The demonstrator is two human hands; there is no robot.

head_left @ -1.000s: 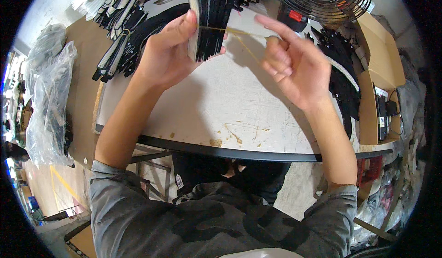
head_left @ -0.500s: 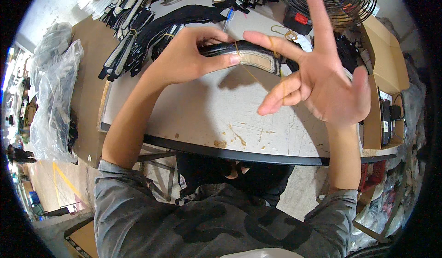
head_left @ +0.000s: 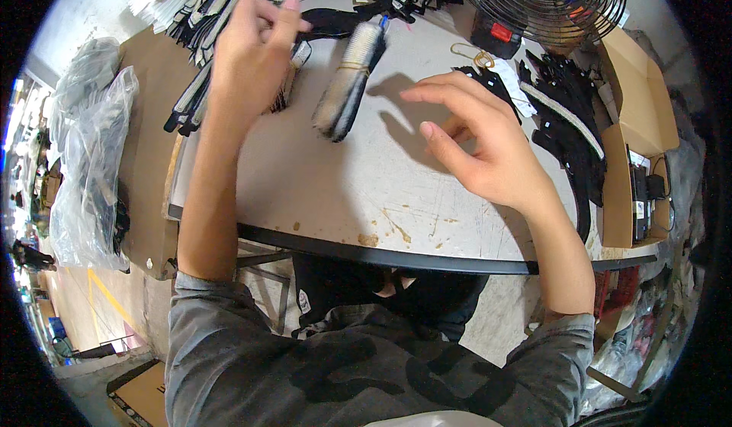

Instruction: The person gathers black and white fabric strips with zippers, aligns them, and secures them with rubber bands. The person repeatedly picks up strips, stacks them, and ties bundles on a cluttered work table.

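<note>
Between my hands is a banded bundle of black and cream strips (head_left: 343,91), a tan band round its middle; it looks blurred, and I cannot tell whether it lies on the table (head_left: 427,221). Left of it, my left hand (head_left: 255,65) is raised beside the big pile of black and cream strips (head_left: 229,23), its fingers loosely bent and apart, with nothing visible in them. My right hand (head_left: 488,141) hovers over the table to the right of the bundle. Its thumb and fingers are spread, holding nothing.
Black strips (head_left: 568,114) lie at the right, near loose rubber bands (head_left: 479,57). A wire-caged fan (head_left: 545,4) stands at the back right. An open cardboard box (head_left: 619,191) is at the right edge. Plastic bags (head_left: 88,168) are on the left.
My left hand has let go of the bundle and moved left and away from me. The bundle now stands apart, turned lengthwise. My right hand has turned over, and no rubber band shows on its fingers.
</note>
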